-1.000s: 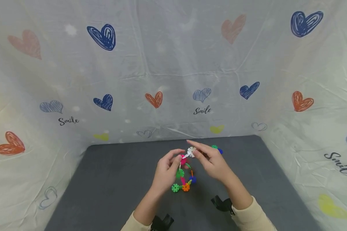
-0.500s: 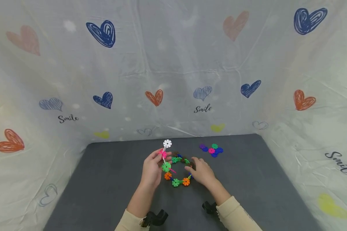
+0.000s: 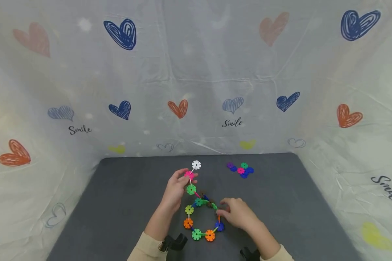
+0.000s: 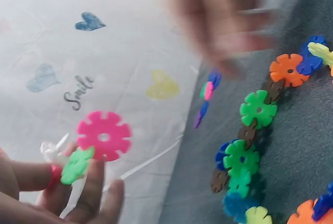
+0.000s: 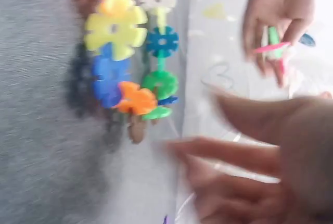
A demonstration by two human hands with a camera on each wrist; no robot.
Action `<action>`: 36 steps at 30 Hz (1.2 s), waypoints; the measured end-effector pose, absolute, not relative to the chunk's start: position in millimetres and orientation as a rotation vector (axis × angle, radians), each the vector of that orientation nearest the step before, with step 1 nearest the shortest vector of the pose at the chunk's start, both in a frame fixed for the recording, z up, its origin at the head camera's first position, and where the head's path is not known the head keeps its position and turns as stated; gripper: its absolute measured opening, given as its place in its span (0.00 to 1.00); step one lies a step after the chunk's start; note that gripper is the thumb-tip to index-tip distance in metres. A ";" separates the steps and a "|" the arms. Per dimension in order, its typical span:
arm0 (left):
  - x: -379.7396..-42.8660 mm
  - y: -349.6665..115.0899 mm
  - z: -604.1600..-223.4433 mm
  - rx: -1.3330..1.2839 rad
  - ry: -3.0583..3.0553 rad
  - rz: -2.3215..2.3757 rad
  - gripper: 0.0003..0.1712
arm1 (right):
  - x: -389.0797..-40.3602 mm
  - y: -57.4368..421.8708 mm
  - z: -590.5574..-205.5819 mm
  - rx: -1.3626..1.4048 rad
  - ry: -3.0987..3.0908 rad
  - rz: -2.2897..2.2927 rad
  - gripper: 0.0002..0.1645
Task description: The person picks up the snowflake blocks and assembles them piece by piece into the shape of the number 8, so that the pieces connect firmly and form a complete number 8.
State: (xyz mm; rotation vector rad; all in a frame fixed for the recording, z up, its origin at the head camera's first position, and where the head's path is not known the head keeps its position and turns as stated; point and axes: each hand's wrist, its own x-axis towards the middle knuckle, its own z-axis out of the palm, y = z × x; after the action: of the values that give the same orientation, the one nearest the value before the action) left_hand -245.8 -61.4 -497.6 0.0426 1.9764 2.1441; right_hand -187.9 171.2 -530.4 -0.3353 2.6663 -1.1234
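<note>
My left hand point(image 3: 174, 190) grips a short chain of notched plastic snowflake discs, raised over the table. A white disc point(image 3: 196, 165) tops this chain, with a pink disc point(image 3: 189, 175) at the fingers and a green disc point(image 3: 191, 189) below. A ring of linked discs point(image 3: 188, 223), in green, orange, blue, yellow and brown, lies on the dark table. Beside the ring's right side is my right hand point(image 3: 236, 213), thumb and fingers apart with nothing between them; it is blurred in the left wrist view. The right wrist view also shows the ring's yellow disc point(image 5: 114, 28).
A small cluster of blue, purple, pink and green discs point(image 3: 241, 170) lies toward the table's back, right of the ring. Behind the dark table point(image 3: 124, 203) hangs a pale curtain point(image 3: 196, 65) printed with hearts.
My right hand has left the white disc and come down beside the ring. The ring has shifted toward me. My left hand moved left with the chain, then slightly back right.
</note>
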 end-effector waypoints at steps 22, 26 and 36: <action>-258.3 -40.8 -548.4 -0.001 2.578 1.247 0.19 | -254.6 160.5 -550.3 -0.084 2.042 -1.817 0.16; -261.4 -36.2 -559.6 -0.011 2.557 1.209 0.14 | -261.7 159.5 -553.9 0.085 2.080 -1.909 0.17; -254.0 -32.9 -550.7 0.235 2.495 1.601 0.08 | -263.9 161.5 -550.1 0.284 2.055 -2.206 0.17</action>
State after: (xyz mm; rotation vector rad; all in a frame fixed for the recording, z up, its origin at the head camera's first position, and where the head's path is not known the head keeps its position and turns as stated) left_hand -254.0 -32.9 -550.7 0.2347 2.4953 1.6015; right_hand -263.9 161.5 -550.1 0.2835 2.0553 -2.2065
